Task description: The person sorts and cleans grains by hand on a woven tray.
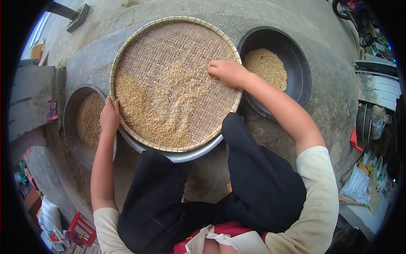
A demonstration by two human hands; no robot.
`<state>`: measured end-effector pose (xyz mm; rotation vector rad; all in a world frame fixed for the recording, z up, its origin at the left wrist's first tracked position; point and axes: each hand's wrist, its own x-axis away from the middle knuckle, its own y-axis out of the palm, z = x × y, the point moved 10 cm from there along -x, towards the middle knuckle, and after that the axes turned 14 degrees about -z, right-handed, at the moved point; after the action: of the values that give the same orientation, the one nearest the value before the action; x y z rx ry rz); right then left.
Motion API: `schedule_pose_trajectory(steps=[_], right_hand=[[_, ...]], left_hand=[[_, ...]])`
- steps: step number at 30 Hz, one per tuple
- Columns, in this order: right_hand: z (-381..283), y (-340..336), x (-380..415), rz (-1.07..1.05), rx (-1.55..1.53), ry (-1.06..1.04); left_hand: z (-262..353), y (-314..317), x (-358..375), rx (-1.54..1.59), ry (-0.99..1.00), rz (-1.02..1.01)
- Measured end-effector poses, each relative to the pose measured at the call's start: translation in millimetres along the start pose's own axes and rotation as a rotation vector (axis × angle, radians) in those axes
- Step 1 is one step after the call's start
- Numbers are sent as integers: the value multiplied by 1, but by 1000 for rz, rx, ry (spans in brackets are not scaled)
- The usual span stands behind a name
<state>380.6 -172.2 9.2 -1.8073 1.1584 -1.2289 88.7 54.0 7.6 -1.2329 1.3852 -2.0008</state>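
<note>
The metal basin [177, 155] under the woven tray [169, 46] shows only as a thin grey arc at the near edge; the rest of it is covered. The person's dark trouser legs [262, 186] fill the lower middle and hide the ground there, and the fisheye border cuts off everything at the corners. The clutter of bags and packets along the right and lower left edges is too small and warped to name.

The round tray sits in the middle of the concrete floor [334, 97], tilted a little toward the person, with unhusked grain [144, 110] heaped on its near left part and a thinner, paler streak spreading up toward the centre. A black tub [300, 80] with more grain stands just beside the tray on the right, partly behind the right forearm. Another dark tub [72, 106] of grain stands to the left, its near side hidden by the left wrist.

The left hand [110, 116] closes its grip over the tray's rim at the lower left, fingers curled on the edge, arm stretched straight forward. The right hand [227, 72] lies palm down on the weave near the right rim, fingers bent loosely into the grain, holding nothing that can be seen; the arm reaches in across the rim.
</note>
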Motion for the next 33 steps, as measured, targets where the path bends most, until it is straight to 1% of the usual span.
schedule_pose_trajectory(steps=[4,7,9,13,15,19,22,24,25,27,29,31,32,33], right_hand=[[-1,3,-2,-54,-31,31],[-1,4,-2,-22,-56,32],[-1,1,-1,68,-58,43],[-2,7,-5,86,-2,32],[-4,6,-4,103,53,60],[-4,7,-4,103,52,98],[0,5,2,148,13,99],[5,-15,18,238,-149,137],[5,-23,27,238,-148,134],[28,-42,58,353,-249,282],[61,-44,91,401,-276,454],[99,-29,122,383,-257,596],[112,-17,135,383,-253,594],[131,2,147,319,-223,694]], left_hand=[[1,0,0,14,11,0],[1,-1,0,1,9,16],[1,-1,0,1,6,10],[0,0,0,0,-2,-1],[0,1,0,5,-2,-4],[4,-3,2,7,-12,-12],[-1,1,-1,9,-3,4],[2,-1,1,0,-9,2],[2,-2,2,-6,-16,1],[1,-2,2,-2,-6,9],[1,-1,1,5,5,17],[1,-1,1,18,20,28],[0,-1,1,22,18,30],[-2,0,0,20,10,24]])
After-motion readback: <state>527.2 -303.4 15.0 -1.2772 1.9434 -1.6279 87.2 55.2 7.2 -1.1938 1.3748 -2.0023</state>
